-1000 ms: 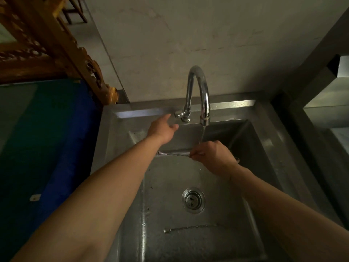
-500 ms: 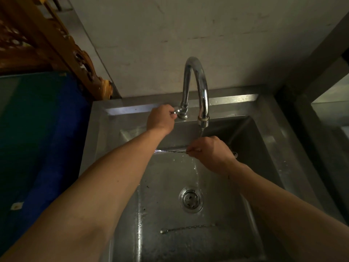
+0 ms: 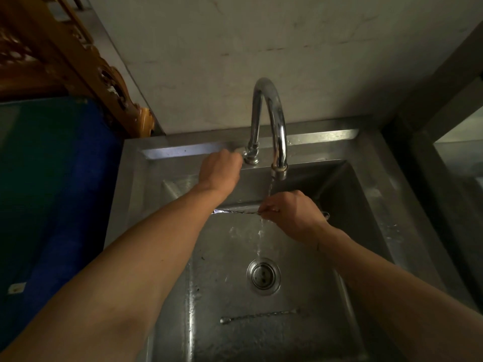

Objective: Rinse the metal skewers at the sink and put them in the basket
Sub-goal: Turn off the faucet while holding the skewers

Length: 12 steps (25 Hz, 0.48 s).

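The left hand (image 3: 220,169) curls around the tap handle (image 3: 241,152) at the base of the faucet (image 3: 269,121). The right hand (image 3: 292,214) pinches 1 metal skewer (image 3: 236,211) level under the running water, over the steel sink (image 3: 366,194). A 2nd skewer (image 3: 258,315) lies on the sink floor, nearer than the drain (image 3: 263,276).

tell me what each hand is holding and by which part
The right hand pinches a metal skewer near its right end, under the running water. The left hand grips the tap handle.
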Motion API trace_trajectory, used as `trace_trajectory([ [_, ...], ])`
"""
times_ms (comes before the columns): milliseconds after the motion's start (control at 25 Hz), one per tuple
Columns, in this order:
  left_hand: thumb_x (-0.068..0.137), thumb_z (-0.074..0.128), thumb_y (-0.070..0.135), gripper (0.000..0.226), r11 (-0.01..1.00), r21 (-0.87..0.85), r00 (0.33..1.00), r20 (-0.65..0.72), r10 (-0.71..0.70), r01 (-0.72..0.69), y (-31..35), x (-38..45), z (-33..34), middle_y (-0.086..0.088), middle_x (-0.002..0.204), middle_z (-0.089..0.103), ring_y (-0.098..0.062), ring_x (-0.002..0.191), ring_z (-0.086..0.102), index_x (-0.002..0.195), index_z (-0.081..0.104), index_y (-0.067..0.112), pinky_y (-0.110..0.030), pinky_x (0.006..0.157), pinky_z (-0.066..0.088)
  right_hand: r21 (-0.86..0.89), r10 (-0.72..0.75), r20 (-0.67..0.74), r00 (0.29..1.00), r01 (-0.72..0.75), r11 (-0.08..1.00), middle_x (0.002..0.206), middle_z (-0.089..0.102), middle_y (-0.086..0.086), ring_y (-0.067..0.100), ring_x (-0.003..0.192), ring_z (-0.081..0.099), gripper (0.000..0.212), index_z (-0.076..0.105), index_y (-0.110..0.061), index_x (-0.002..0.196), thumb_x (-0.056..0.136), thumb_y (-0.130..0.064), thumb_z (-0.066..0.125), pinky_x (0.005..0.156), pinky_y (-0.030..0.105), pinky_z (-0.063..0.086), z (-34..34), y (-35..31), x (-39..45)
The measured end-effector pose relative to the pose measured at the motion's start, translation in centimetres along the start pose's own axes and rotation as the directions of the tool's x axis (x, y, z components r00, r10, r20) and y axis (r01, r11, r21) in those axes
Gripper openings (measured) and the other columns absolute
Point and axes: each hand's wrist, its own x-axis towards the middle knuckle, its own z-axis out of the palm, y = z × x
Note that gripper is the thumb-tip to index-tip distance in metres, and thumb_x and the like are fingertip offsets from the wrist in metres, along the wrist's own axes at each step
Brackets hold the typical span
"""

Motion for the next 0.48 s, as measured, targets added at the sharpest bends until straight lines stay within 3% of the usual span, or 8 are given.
trace_trajectory([
  [360,0.088,0.049,0.002,0.027,0.995,0.084,0.993,0.113,0.037,-0.047,0.2,-0.7,-0.2,-0.023,0.104,0.064,-0.043,0.097,0.060,0.109,0.064,0.006,-0.040,0.072,0.046,-0.024,0.026,-0.035,0.999,-0.027,0.999,0.094,0.074,-0.002,0.017,0.083,0.066,0.015,0.073,-0.029,0.102,0.090,-0.030,0.063,0.077,0.039,0.055,-0.8,0.5,-0.4],
  [480,0.094,0.049,0.014,0.022,0.999,0.038,0.982,0.188,0.020,-0.027,0.4,-0.9,-0.7,-0.021,0.107,0.064,-0.039,0.098,0.061,0.110,0.063,0.006,-0.039,0.076,0.048,-0.052,0.023,-0.039,0.999,-0.025,0.998,0.097,0.074,-0.001,0.017,0.086,0.067,0.017,0.072,-0.027,0.104,0.091,-0.030,0.062,0.078,0.039,0.055,-1.2,0.3,-0.9],
])
